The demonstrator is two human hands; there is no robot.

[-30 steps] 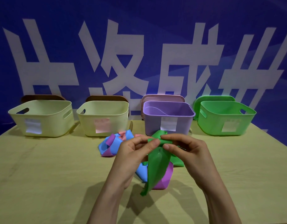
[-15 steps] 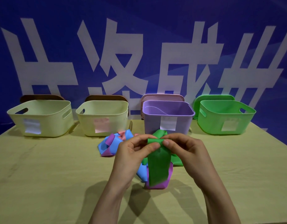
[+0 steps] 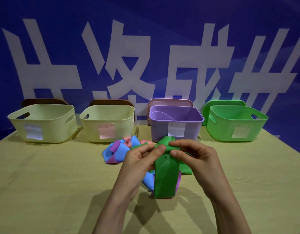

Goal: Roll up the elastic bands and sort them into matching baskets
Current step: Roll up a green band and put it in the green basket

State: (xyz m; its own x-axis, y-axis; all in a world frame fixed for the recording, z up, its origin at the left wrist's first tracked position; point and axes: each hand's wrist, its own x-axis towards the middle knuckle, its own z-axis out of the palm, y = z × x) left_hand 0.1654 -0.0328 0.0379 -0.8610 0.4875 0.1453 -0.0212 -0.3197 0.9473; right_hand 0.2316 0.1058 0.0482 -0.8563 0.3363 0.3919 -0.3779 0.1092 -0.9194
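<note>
Green band pinched at its top edge by left hand and right hand.

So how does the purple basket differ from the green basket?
The purple basket shows no handle slots; the green basket has a slot in each end. A pinkish lid stands behind the purple basket, a green lid behind the green basket. Both stand upright, labelled in front.
</note>
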